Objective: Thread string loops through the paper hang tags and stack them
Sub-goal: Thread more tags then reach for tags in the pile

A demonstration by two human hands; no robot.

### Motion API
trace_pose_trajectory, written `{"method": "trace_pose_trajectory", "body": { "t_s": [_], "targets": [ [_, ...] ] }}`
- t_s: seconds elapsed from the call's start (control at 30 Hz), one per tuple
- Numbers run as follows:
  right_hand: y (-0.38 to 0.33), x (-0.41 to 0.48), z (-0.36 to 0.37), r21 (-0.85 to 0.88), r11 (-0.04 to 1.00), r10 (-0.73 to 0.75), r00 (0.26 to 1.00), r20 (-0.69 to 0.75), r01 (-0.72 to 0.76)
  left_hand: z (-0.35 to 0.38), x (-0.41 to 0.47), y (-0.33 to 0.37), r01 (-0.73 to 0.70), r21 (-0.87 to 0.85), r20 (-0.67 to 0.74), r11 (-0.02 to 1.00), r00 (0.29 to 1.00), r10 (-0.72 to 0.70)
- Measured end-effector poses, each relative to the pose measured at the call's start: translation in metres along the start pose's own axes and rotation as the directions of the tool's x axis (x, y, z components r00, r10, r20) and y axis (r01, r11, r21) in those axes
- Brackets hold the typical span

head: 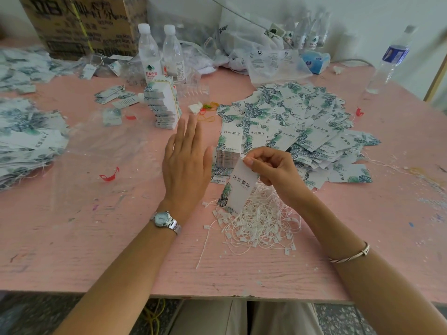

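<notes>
My right hand [273,169] pinches the top end of one white hang tag [240,187] with green leaf print, which hangs down over a tangle of white string loops [261,223]. My left hand [186,163] hovers flat with straight fingers and holds nothing, just left of a neat stack of tags [226,159]. A wide loose heap of tags [297,124] spreads behind my right hand.
Banded tag bundles [164,105] stand mid-table beside two water bottles [159,54]. More tags [26,139] lie at the left with clear plastic film. A cardboard box [82,22], plastic bags and another bottle [389,61] line the back. The pink table's front edge [217,294] is near me.
</notes>
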State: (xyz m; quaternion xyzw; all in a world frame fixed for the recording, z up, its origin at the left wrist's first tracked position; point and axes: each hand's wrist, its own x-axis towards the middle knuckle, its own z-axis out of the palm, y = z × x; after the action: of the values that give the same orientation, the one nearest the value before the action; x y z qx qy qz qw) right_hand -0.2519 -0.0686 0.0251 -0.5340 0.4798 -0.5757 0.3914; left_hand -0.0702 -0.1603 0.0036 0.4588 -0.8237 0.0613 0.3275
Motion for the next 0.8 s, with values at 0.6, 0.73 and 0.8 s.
{"method": "trace_pose_trajectory", "body": {
  "t_s": [0.6, 0.73, 0.8],
  "targets": [
    [0.003, 0.002, -0.002, 0.019, 0.999, 0.028, 0.999, 0.022, -0.028, 0.01, -0.005, -0.015, 0.089, 0.126, 0.309, 0.988, 0.943, -0.124],
    [0.001, 0.001, -0.002, 0.013, 1.0, 0.02, 0.999, 0.031, -0.021, 0.006, -0.004, -0.017, 0.123, 0.154, 0.31, 0.98, 0.936, -0.166],
    [0.002, 0.001, -0.002, 0.011, 1.0, 0.021, 0.999, 0.036, -0.022, 0.005, -0.004, -0.017, 0.1, 0.145, 0.321, 0.984, 0.936, -0.143]
  ]
}}
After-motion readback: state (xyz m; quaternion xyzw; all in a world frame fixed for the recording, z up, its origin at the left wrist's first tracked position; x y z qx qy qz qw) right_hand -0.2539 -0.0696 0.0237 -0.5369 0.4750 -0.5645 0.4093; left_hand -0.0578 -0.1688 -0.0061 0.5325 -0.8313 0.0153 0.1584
